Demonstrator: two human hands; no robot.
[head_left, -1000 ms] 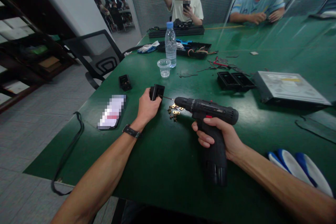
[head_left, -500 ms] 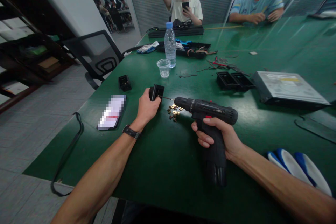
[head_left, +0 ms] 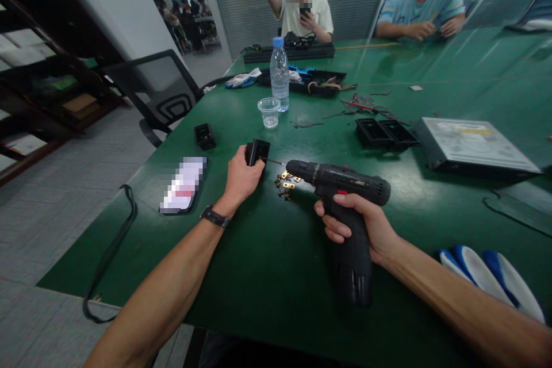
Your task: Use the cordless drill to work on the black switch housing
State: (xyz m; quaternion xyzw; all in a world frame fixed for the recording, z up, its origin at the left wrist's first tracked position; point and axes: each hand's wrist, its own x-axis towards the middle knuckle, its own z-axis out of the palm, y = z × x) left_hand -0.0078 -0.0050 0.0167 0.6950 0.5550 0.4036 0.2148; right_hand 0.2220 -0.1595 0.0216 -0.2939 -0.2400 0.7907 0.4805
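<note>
My left hand [head_left: 245,175] is closed round a small black plastic box [head_left: 259,151], turned so its open side faces right. My right hand [head_left: 360,224] grips a black cordless drill [head_left: 340,180] by its handle, with the index finger near the red trigger. The drill's long thin bit [head_left: 275,161] points left and its tip reaches into the box; the exact contact is hidden. Just below the bit lie several small brass plates [head_left: 288,186] and dark screws [head_left: 283,194] on the green table [head_left: 267,276].
A phone [head_left: 183,185] and another black box [head_left: 204,136] lie left. Beyond stand a plastic cup [head_left: 269,113] and a water bottle [head_left: 280,77]. Joined black boxes [head_left: 385,133], a metal-cased unit [head_left: 476,146] and blue-white gloves [head_left: 487,273] are right. Two people sit across the table.
Nearly nothing differs. Both hands, the black box and the drill keep the same positions, with the bit still at the box.
</note>
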